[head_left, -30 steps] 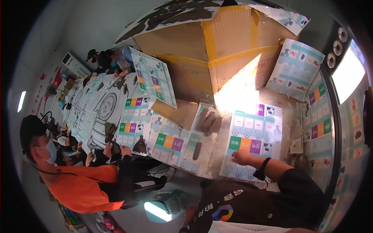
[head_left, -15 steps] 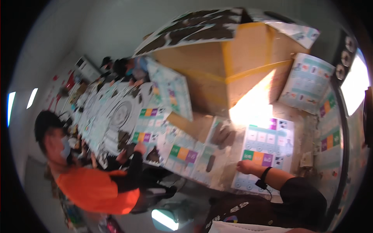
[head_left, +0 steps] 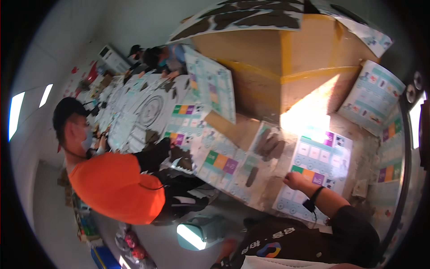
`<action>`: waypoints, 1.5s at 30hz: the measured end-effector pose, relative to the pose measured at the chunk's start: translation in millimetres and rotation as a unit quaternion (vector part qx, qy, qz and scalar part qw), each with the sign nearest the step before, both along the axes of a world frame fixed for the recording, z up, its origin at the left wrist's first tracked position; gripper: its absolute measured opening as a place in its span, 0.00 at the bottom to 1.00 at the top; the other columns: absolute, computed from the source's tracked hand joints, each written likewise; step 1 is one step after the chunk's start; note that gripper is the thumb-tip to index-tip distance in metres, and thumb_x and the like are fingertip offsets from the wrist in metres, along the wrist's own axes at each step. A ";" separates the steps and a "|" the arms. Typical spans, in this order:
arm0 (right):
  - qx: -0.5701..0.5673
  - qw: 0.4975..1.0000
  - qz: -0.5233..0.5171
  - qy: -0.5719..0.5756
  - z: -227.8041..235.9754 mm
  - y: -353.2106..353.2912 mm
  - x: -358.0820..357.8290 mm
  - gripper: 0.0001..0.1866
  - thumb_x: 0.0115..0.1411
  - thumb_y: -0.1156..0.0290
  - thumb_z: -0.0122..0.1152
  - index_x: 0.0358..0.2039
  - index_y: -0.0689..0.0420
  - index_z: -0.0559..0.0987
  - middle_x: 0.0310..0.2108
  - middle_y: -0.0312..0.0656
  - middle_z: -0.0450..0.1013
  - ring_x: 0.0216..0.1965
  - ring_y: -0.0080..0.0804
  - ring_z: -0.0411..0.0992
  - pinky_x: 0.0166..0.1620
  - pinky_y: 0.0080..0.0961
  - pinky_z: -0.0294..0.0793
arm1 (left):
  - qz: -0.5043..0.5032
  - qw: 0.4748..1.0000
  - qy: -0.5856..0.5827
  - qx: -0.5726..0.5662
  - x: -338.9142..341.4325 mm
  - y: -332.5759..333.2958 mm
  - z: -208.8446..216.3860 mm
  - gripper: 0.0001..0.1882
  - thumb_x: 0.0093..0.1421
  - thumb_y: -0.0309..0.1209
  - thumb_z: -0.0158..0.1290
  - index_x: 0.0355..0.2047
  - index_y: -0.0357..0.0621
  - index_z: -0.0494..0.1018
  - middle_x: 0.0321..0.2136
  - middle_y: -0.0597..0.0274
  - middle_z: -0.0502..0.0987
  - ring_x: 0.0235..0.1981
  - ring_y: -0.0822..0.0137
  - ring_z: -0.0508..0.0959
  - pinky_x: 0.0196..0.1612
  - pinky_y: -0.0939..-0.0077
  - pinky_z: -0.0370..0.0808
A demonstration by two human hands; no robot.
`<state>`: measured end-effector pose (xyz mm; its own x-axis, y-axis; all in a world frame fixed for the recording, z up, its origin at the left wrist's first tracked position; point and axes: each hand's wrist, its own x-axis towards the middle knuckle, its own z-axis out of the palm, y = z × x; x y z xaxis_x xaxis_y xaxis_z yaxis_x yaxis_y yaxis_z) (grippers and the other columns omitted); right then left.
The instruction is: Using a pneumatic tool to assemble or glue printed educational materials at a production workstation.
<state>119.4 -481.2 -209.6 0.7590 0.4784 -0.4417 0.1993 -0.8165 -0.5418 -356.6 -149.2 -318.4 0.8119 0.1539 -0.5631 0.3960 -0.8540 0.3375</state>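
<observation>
My right hand (head_left: 293, 180), with a black band and a small dark device at its wrist, is over a printed sheet (head_left: 309, 154) with green, orange and purple blocks and wheel drawings. Its fingers are curled closed, and whatever they hold, if anything, is hidden. To its left lie dark brown flat pieces (head_left: 271, 145) and a narrow dark strip (head_left: 251, 176). At the lower edge a blurred bit of my left forearm (head_left: 228, 247) shows beside my black shirt; the left hand itself is out of sight.
A large taped cardboard box (head_left: 255, 74) stands behind, sunlight glaring at its foot. A curved printed sheet (head_left: 371, 96) leans at right. On the left, a person in an orange shirt (head_left: 118, 186) works at the long table; other people are beyond. A grey stool (head_left: 201, 233) is below.
The whole view has shifted, so the table and box sit further right and higher. My right hand stays closed over the printed sheet. My left forearm has come into view.
</observation>
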 end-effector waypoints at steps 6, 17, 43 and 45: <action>0.092 0.988 -0.061 -0.105 29.5 63.9 99.0 0.15 0.56 0.57 0.56 0.29 0.54 0.82 0.32 0.52 0.79 0.37 0.55 0.78 0.41 0.46 0.78 | -0.047 0.952 -0.288 0.090 -43.6 -1.3 -27.9 0.12 0.63 0.34 0.49 0.45 0.53 0.77 0.34 0.52 0.80 0.34 0.46 0.80 0.36 0.49 0.76; -0.035 0.990 -0.040 -0.134 13.3 152.3 203.4 0.25 0.57 0.54 0.62 0.48 0.59 0.79 0.55 0.56 0.69 0.55 0.53 0.71 0.54 0.45 0.74 | 0.032 0.996 -0.004 0.077 -124.1 -42.9 -18.8 0.22 0.70 0.37 0.41 0.58 0.37 0.68 0.57 0.40 0.71 0.56 0.45 0.72 0.57 0.53 0.69; -0.037 0.992 -0.085 -0.086 22.2 156.3 215.3 0.43 0.43 0.61 0.79 0.57 0.64 0.69 0.50 0.56 0.75 0.54 0.53 0.73 0.55 0.43 0.74 | 0.420 0.895 0.110 -0.103 -7.7 -71.4 59.7 0.24 0.64 0.54 0.51 0.37 0.43 0.78 0.28 0.55 0.82 0.30 0.53 0.82 0.38 0.59 0.78; -0.038 0.994 -0.065 -0.076 18.2 159.3 213.6 0.35 0.43 0.62 0.79 0.50 0.63 0.75 0.47 0.55 0.77 0.52 0.52 0.75 0.54 0.44 0.74 | 0.424 0.896 0.092 -0.096 -7.2 -70.3 56.6 0.24 0.64 0.53 0.51 0.38 0.43 0.78 0.29 0.55 0.82 0.31 0.53 0.82 0.38 0.58 0.78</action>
<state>332.9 -321.9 -191.5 0.8729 0.3419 -0.3482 0.1644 -0.8778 -0.4500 -363.8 -219.5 -261.7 0.3399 0.5577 -0.7573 0.9387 -0.1527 0.3089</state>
